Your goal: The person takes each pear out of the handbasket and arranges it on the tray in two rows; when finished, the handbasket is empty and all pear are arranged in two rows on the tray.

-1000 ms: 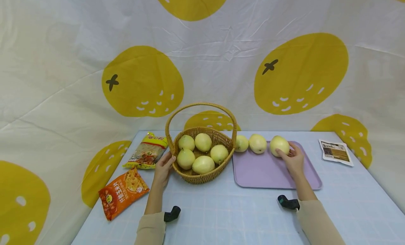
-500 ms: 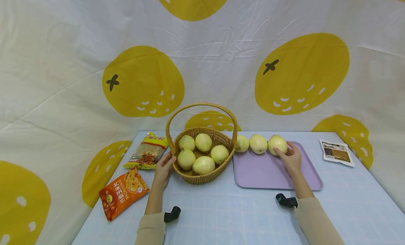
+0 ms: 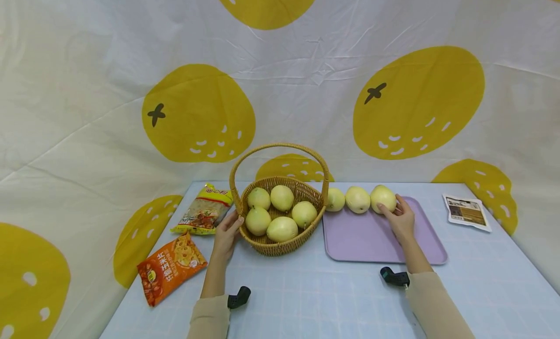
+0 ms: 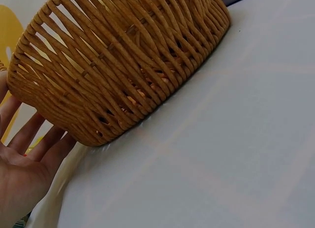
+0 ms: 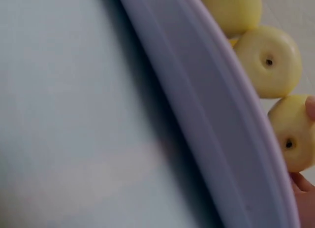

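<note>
In the head view, a wicker basket [image 3: 273,249] with a tall arched handle holds several pale yellow pears [image 3: 282,229]. My left hand [image 3: 226,238] rests against its left side, and the left wrist view shows the fingers [image 4: 28,133] fairly straight along the woven wall. Right of the basket, a row of pears stands along the far side of a lilac tray [image 3: 363,241]. My right hand [image 3: 400,220] grips the rightmost pear [image 3: 382,198], thumb in front. That pear touches the middle one [image 5: 270,60] in the right wrist view, where most of this hand is out of frame.
Left of the basket lie a yellow-edged food packet [image 3: 205,207] and an orange snack bag [image 3: 171,268]. A small white and brown pouch [image 3: 467,211] lies right of the tray. A fruit-print cloth [image 3: 302,110] hangs behind the table [image 3: 306,295].
My right hand has shifted the rightmost pear slightly left and back, bringing it against the middle pear. The left hand and the basket have stayed in place.
</note>
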Motion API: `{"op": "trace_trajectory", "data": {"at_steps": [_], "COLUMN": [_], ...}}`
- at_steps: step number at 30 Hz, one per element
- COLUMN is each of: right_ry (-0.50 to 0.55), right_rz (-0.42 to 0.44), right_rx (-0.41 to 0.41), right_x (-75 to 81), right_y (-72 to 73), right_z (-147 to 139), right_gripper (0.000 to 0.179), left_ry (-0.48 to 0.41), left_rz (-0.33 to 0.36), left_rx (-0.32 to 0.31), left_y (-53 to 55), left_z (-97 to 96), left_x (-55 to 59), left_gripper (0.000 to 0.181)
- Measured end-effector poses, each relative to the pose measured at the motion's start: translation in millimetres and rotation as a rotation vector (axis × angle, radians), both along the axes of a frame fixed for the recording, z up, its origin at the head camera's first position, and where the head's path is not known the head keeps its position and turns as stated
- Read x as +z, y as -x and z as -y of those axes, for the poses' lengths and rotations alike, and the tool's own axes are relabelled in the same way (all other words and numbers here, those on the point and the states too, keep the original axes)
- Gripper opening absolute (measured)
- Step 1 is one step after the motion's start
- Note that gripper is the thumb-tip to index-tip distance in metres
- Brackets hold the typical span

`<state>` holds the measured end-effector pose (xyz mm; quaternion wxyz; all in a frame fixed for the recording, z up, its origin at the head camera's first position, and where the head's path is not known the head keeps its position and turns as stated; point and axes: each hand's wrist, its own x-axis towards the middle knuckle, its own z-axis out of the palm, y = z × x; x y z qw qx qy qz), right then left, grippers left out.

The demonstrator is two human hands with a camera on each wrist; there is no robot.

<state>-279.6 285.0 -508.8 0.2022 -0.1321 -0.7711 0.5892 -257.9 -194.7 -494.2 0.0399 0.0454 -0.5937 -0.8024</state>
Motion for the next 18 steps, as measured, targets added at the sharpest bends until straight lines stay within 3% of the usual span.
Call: {"op": "trace_trajectory", "data": {"at_steps": [18], "right_ry": [-0.088], "right_rz": [0.063], "right_rx": [-0.015], "right_x": [4.0], "right_y": [1.0], "right_z": [5.2], "right_gripper": [0.079], "left_ry": [0.017], "left_rz": [-0.007], "left_rx": [-0.012], "left_y": [0.9], "left_z": [0.3], "left_x": [-1.6], "left_gripper": [0.052]}}
